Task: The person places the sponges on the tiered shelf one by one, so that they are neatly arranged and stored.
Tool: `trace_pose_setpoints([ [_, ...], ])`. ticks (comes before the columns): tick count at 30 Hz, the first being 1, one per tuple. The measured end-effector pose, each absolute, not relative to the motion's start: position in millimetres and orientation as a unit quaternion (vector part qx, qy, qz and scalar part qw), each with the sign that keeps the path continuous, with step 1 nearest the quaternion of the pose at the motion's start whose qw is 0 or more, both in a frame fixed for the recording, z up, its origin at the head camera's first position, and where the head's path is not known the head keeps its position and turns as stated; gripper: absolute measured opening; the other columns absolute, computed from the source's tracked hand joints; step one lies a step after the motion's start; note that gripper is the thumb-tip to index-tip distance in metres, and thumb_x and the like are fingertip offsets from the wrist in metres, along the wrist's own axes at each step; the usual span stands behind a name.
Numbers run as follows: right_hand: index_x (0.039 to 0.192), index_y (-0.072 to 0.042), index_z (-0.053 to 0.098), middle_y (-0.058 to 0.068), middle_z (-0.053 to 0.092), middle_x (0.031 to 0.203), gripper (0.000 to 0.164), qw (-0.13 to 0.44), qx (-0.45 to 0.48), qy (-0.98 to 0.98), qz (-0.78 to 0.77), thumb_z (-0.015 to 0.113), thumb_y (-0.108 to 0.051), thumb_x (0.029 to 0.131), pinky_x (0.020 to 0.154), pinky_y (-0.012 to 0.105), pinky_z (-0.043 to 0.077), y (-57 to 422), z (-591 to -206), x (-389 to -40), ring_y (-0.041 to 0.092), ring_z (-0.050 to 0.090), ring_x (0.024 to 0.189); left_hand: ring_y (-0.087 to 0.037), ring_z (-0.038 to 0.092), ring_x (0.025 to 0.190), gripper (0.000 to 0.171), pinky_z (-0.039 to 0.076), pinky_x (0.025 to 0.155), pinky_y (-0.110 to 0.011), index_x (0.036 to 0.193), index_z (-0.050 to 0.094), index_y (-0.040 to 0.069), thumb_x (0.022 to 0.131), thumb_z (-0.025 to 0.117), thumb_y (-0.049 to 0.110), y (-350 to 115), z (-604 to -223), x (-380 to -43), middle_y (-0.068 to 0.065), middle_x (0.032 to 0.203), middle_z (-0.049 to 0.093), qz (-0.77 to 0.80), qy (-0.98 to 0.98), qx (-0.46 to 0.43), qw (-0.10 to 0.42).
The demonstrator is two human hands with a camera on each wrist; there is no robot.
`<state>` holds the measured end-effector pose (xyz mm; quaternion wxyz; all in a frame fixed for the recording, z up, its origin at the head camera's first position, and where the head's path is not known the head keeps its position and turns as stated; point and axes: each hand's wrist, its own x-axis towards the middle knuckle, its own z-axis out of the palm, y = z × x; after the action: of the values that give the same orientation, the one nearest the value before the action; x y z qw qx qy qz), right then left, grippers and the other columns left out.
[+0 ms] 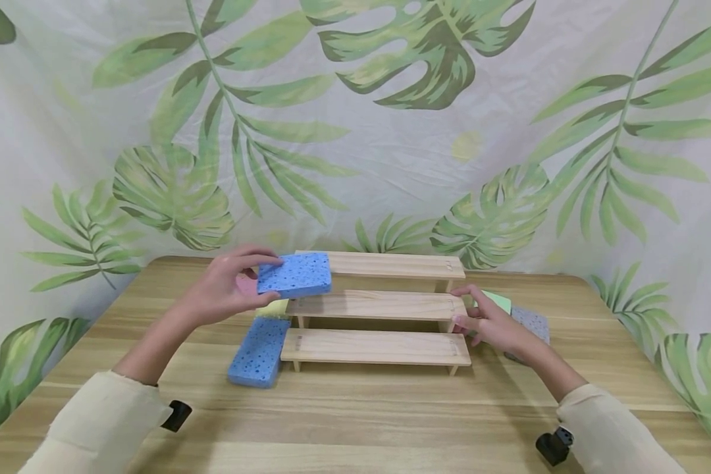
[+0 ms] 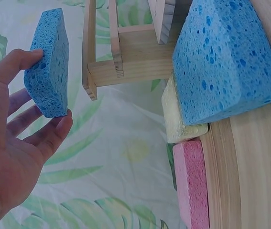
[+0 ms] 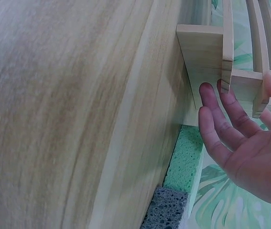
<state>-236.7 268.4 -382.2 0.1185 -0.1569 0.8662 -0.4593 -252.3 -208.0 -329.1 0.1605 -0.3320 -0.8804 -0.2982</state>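
Note:
My left hand [image 1: 222, 286] pinches a speckled blue sponge [image 1: 296, 274] by its left end, thumb on one edge and fingers on the other. It is held up in front of the left end of a three-step wooden rack [image 1: 373, 345]. My right hand [image 1: 488, 321] holds the rack's right end at the middle step. In the right wrist view, the thumb lies on that step's board [image 3: 258, 81], with several fingers spread beside and below it. A second blue sponge [image 1: 259, 352] lies on the table by the rack's lower left corner.
Left of the rack, a pale yellow sponge [image 2: 178, 112] and a pink sponge [image 2: 191, 183] are lined up behind the second blue one. Right of it are a green sponge [image 3: 183, 160] and a grey sponge [image 3: 166, 210]. A leaf-print cloth [image 1: 391, 164] hangs behind the wooden table [image 1: 355, 421].

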Motion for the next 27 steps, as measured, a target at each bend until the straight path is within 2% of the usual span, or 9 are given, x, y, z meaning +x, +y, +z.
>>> trace_pose_setpoints([
  [11, 0.151, 0.0, 0.028, 0.014, 0.072, 0.096, 0.051, 0.116, -0.157, 0.867, -0.458, 0.053, -0.011, 0.108, 0.07, 0.043, 0.055, 267.5, -380.6, -235.8, 0.031, 0.07, 0.095, -0.026, 0.063, 0.098, 0.047, 0.053, 0.083, -0.047, 0.123, 0.073, 0.001, 0.081, 0.088, 0.012, -199.7, -327.3, -255.6, -0.015, 0.129, 0.067, -0.303, -0.881, -0.334, 0.141],
  [22, 0.151, 0.001, 0.027, 0.015, 0.072, 0.097, 0.051, 0.12, -0.158, 0.865, -0.461, 0.052, -0.011, 0.108, 0.07, 0.044, 0.055, 267.6, -380.4, -235.8, 0.031, 0.07, 0.095, -0.031, 0.064, 0.107, 0.047, 0.056, 0.082, -0.047, 0.122, 0.072, -0.003, 0.081, 0.088, 0.012, -187.0, -327.3, -261.9, -0.017, 0.127, 0.067, -0.305, -0.872, -0.351, 0.154],
  [27, 0.151, 0.001, 0.027, 0.015, 0.071, 0.096, 0.051, 0.12, -0.157, 0.865, -0.461, 0.052, -0.012, 0.108, 0.071, 0.044, 0.056, 267.7, -380.9, -235.9, 0.031, 0.069, 0.095, -0.031, 0.063, 0.11, 0.048, 0.055, 0.084, -0.047, 0.124, 0.072, -0.003, 0.081, 0.088, 0.012, -180.9, -325.9, -264.2, -0.016, 0.128, 0.066, -0.311, -0.874, -0.347, 0.137],
])
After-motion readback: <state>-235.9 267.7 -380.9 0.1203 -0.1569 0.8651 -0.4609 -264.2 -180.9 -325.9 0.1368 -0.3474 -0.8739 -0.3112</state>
